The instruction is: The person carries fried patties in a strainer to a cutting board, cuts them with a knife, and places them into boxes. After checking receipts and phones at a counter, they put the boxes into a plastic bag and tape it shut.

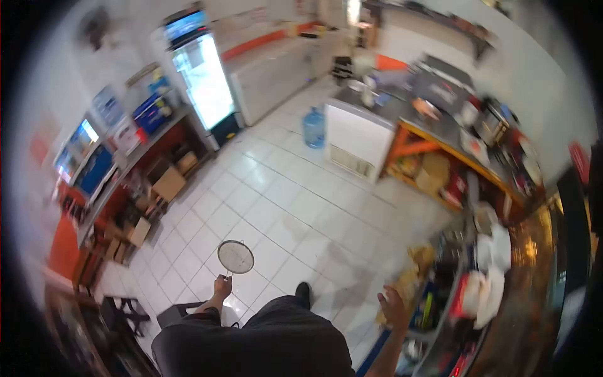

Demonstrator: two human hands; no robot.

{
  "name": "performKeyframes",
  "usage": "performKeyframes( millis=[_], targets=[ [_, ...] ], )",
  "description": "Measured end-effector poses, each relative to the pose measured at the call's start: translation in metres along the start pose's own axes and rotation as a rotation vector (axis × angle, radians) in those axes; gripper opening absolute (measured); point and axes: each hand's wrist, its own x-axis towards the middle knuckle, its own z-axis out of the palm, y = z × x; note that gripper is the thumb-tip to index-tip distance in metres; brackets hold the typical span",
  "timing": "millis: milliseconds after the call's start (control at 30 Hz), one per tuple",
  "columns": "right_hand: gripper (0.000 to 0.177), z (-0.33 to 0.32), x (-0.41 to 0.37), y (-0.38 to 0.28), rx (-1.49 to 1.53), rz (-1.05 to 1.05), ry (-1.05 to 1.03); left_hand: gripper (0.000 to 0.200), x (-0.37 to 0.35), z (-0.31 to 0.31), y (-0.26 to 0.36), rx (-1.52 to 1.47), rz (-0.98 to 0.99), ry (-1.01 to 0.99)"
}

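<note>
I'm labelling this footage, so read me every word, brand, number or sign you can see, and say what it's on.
No text can be read.
Lit panel atop the fridge: too blurred.
Blue poster on the left wall: too blurred.
Red-and-white package: too blurred.
Strainer: no lettering visible.

The right forearm point(386, 352) leaves the bottom edge
</note>
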Motion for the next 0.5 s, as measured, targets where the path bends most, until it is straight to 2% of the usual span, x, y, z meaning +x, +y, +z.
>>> performKeyframes(
  millis=[33, 67, 100, 133, 167, 200, 233, 267, 300, 333, 367, 400, 500],
  targets=[
    [0.047, 0.023, 0.033, -0.018, -0.087, -0.050, 0.038, 0.038, 0.007, 0.002, -0.028, 0.059, -0.017, 0.045],
    [0.046, 0.056, 0.059, -0.042, -0.090, -0.120, 0.097, 0.037, 0.010, -0.006, -0.028, -0.016, -0.100, 0.116],
    [0.057, 0.098, 0.080, -0.049, 0.063, -0.167, 0.050, 0.036, 0.014, -0.013, -0.014, -0.084, -0.180, 0.188],
    [0.059, 0.131, 0.087, -0.052, 0.079, -0.210, -0.106, 0.035, 0.027, -0.007, -0.014, -0.166, -0.245, 0.183],
    [0.060, 0.169, 0.089, -0.027, 0.012, -0.295, -0.283, 0.034, 0.048, -0.001, -0.011, -0.251, -0.332, 0.140],
    [0.060, 0.190, 0.096, -0.024, -0.011, -0.243, -0.496, 0.034, 0.068, 0.005, -0.004, -0.234, -0.286, 0.156],
    [0.060, 0.197, 0.103, -0.013, -0.024, -0.085, -0.668, 0.034, 0.095, 0.013, 0.006, -0.431, -0.432, 0.109],
    [0.060, 0.202, 0.114, -0.010, -0.031, 0.054, -0.760, 0.038, 0.124, 0.040, -0.014, -0.102, 0.178, 0.202],
    [0.059, 0.197, 0.132, -0.008, -0.040, 0.178, -0.813, 0.040, 0.145, 0.006, 0.059, -0.711, -0.426, 0.083],
    [0.059, 0.191, 0.155, -0.008, -0.036, 0.294, -0.821, 0.040, 0.178, 0.020, 0.067, -0.845, -0.348, 0.074],
    [0.059, 0.187, 0.177, -0.006, -0.023, 0.383, -0.805, 0.038, 0.187, -0.013, 0.126, -0.865, -0.337, 0.112],
    [0.059, 0.185, 0.203, -0.009, -0.004, 0.462, -0.784, 0.036, 0.213, -0.018, 0.154, -0.887, -0.305, 0.110],
    [0.059, 0.192, 0.282, -0.021, 0.051, 0.632, -0.733, 0.032, 0.305, -0.025, 0.210, -0.984, -0.220, 0.045]
  ],
)
